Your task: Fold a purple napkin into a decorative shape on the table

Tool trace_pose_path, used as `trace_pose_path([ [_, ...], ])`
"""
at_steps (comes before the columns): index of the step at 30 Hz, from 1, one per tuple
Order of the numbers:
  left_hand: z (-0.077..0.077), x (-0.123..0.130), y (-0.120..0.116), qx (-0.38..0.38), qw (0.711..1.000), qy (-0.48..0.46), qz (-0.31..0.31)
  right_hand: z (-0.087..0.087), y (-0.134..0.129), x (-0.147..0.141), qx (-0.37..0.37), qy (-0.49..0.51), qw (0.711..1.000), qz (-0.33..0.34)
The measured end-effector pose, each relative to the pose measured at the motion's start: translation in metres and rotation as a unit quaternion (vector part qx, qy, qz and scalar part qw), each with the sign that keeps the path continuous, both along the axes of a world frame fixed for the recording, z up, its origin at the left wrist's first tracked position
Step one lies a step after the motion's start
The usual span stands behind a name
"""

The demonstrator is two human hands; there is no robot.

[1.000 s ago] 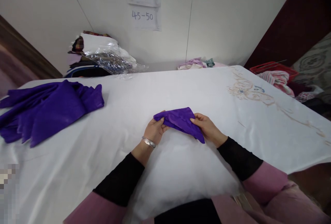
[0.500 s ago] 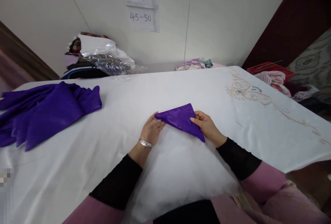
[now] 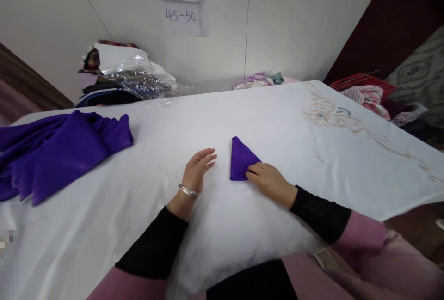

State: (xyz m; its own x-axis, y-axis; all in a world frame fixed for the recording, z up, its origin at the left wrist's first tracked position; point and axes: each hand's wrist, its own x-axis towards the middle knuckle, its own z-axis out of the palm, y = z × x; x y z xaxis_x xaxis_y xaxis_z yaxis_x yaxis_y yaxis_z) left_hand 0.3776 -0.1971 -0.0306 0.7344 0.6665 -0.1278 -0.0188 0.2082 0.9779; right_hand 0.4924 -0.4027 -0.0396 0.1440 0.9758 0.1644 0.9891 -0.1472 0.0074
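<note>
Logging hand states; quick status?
Left hand open, touching no cloth. Right hand on folded purple cloth, fingers over its lower right part. Nothing seen between left hand and folded purple cloth but white tablecloth.

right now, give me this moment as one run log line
left hand: open, off the cloth | right hand: on folded purple cloth | purple pile: left side of white tablecloth

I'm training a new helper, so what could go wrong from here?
Only the right hand is on the small purple cloth, so its free edges might loosen or shift. The white tablecloth has creases, which could make the cloth lie unevenly. The bracelet by the left hand might snag fabric if it brushes against it.
</note>
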Motion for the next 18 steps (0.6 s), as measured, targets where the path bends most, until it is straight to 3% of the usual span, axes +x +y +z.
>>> trace_pose_path([
  [2, -0.006, -0.002, -0.003, 0.181, 0.983, 0.001, -0.027, -0.004, -0.002, -0.006, 0.006, -0.001, 1.000, 0.001],
  [3, -0.008, -0.004, -0.007, 0.282, 0.958, -0.007, -0.054, -0.005, -0.004, -0.009, 0.011, -0.002, 1.000, 0.004],
  [5, -0.014, -0.005, -0.016, 0.461, 0.877, -0.033, -0.132, -0.007, -0.009, -0.014, 0.021, 0.001, 1.000, 0.012],
  [7, -0.020, -0.007, -0.024, 0.571, 0.793, -0.046, -0.209, -0.008, -0.016, -0.019, 0.037, 0.017, 0.999, 0.014],
  [8, -0.022, -0.007, -0.028, 0.603, 0.761, -0.043, -0.236, -0.008, -0.019, -0.020, 0.048, 0.034, 0.998, 0.013],
  [10, -0.027, -0.008, -0.032, 0.639, 0.724, -0.027, -0.260, -0.006, -0.027, -0.020, 0.074, 0.096, 0.992, 0.019],
  [13, -0.030, -0.007, -0.033, 0.654, 0.712, -0.016, -0.256, 0.005, -0.036, -0.009, 0.145, 0.248, 0.958, -0.003],
  [15, -0.030, -0.007, -0.032, 0.657, 0.710, -0.017, -0.254, 0.015, -0.037, 0.006, 0.197, 0.341, 0.917, -0.064],
  [18, -0.029, -0.007, -0.032, 0.665, 0.701, -0.022, -0.256, 0.026, -0.028, 0.027, 0.194, 0.425, 0.872, -0.146],
])
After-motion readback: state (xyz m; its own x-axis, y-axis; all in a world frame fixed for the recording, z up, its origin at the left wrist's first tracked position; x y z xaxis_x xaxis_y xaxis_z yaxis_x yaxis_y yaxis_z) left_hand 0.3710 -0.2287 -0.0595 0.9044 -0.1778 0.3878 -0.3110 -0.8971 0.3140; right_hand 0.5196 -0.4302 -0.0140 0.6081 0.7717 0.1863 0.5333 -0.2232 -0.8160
